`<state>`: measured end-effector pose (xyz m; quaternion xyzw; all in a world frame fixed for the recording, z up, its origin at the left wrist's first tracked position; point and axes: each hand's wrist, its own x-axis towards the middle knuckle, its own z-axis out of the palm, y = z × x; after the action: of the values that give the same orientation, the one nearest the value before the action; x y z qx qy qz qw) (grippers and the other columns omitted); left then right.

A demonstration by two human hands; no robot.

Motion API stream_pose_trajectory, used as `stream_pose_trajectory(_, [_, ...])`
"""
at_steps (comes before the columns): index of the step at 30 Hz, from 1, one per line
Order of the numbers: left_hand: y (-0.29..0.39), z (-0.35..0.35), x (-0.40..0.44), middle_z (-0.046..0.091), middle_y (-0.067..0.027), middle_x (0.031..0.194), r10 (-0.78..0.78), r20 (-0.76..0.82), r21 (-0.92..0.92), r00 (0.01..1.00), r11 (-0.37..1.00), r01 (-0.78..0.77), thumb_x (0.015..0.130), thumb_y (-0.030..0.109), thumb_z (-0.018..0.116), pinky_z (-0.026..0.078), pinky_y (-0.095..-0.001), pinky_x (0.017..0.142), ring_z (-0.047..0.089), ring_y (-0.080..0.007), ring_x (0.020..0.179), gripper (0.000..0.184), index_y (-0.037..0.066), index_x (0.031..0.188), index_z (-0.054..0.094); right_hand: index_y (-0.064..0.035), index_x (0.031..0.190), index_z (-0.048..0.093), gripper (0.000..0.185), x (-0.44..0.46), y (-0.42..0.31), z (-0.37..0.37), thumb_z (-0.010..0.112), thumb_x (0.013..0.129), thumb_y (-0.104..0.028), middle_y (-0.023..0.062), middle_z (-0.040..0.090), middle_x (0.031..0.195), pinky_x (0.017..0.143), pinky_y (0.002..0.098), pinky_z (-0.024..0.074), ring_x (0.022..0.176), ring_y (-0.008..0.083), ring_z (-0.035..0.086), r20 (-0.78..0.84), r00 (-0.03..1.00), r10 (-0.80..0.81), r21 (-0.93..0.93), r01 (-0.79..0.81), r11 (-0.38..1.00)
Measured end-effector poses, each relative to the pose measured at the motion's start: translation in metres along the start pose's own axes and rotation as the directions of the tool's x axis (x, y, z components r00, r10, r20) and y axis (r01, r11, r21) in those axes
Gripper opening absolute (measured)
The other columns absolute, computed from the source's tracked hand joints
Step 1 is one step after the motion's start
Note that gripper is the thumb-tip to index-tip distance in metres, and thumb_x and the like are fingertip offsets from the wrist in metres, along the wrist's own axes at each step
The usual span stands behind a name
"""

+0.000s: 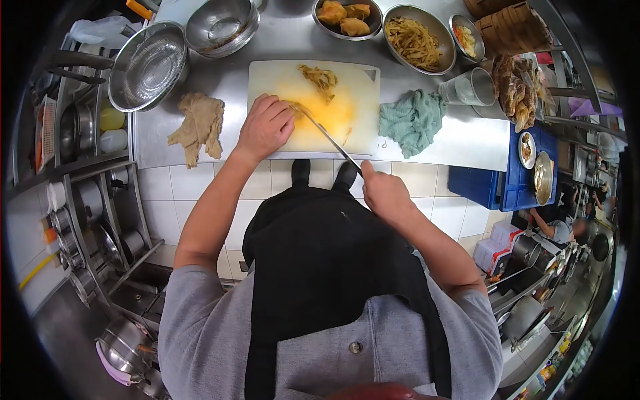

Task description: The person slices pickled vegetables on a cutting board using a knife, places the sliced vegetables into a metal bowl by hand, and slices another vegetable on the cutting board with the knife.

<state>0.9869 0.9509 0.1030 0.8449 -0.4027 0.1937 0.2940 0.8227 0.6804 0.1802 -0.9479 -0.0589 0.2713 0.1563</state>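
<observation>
My right hand point(387, 192) is wrapped round the handle of a kitchen knife point(325, 133). Its blade slants up and left across a white cutting board point(367, 120) stained yellow in the middle. At the board's left side my left hand point(268, 127) has its fingers curled and pressed down on a yellowish-brown piece of leafy vegetable point(297, 107), which looks pickled. The blade's tip end lies beside those fingers, close to the piece. More of the same vegetable point(321, 81) sits in a limp heap near the board's far edge. My left palm hides part of what it holds.
A beige cloth point(198, 127) lies left of the board, a green cloth point(413, 121) right of it. Behind stand steel strainers point(148, 67), a bowl of vegetable chunks point(347, 32), and a bowl of shreds point(430, 65). A clear container point(470, 88) and blue crate point(473, 187) are to the right.
</observation>
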Motion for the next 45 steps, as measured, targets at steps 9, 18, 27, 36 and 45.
stream_pose_trajectory(9, [-0.001, 0.001, -0.002, 0.072, -0.0073, 0.1, -0.001, 0.005, 0.008, 1.0, 1.0, 0.001, 0.078, 0.003, 0.077, 0.055, -0.0435, 0.097, 0.065, -0.0279, 0.101, 0.011, 0.003, 0.088, 0.072, 0.0015, 0.107, 0.05, 0.022, 0.052, -0.018, -0.005, 0.061, 0.088, 0.001, 0.0224, 0.07, 0.074, 0.066, 0.0519, 0.0587, 0.073, 0.0418, 0.073, -0.112, 0.984, -0.136, -0.005, 0.136, 0.991])
stream_pose_trajectory(18, [-0.001, -0.002, -0.004, 0.07, -0.0096, 0.101, 0.005, 0.012, 0.013, 1.0, 1.0, -0.006, 0.076, 0.001, 0.079, 0.055, -0.0436, 0.095, 0.065, -0.0308, 0.102, 0.017, 0.003, 0.092, 0.073, 0.0015, 0.107, 0.054, 0.022, 0.056, -0.011, -0.004, 0.062, 0.087, 0.001, 0.0211, 0.072, 0.078, 0.066, 0.0507, 0.0593, 0.074, 0.0401, 0.074, -0.115, 0.98, -0.161, -0.041, 0.157, 0.987])
stream_pose_trajectory(27, [0.0, -0.003, -0.008, 0.07, -0.0073, 0.099, 0.002, 0.014, 0.025, 1.0, 1.0, -0.002, 0.076, 0.001, 0.079, 0.054, -0.0433, 0.092, 0.063, -0.0297, 0.1, 0.017, 0.004, 0.091, 0.072, 0.0009, 0.107, 0.05, 0.019, 0.024, 0.001, -0.006, 0.058, 0.09, -0.002, 0.0217, 0.069, 0.072, 0.063, 0.0523, 0.0576, 0.069, 0.0421, 0.072, -0.078, 0.991, -0.109, -0.025, 0.107, 0.994])
stream_pose_trajectory(36, [0.003, -0.004, -0.009, 0.071, -0.0041, 0.1, -0.035, 0.038, 0.06, 0.999, 0.998, 0.032, 0.081, 0.005, 0.076, 0.053, -0.0436, 0.098, 0.062, -0.0263, 0.104, 0.011, 0.005, 0.091, 0.073, 0.0014, 0.106, 0.05, 0.02, 0.073, -0.022, -0.006, 0.059, 0.088, 0.001, 0.0222, 0.07, 0.073, 0.065, 0.0516, 0.059, 0.071, 0.0421, 0.073, -0.133, 0.974, -0.182, -0.055, 0.176, 0.983])
stream_pose_trajectory(45, [0.007, -0.01, -0.014, 0.069, -0.01, 0.112, -0.118, 0.029, 0.02, 0.993, 0.993, 0.118, 0.082, 0.007, 0.076, 0.052, -0.0449, 0.1, 0.062, -0.0315, 0.111, 0.023, 0.003, 0.104, 0.072, 0.0015, 0.109, 0.05, 0.022, 0.018, 0.007, 0.001, 0.06, 0.089, -0.001, 0.0226, 0.069, 0.071, 0.065, 0.0533, 0.0585, 0.071, 0.0425, 0.072, -0.08, 0.989, -0.127, -0.036, 0.125, 0.992])
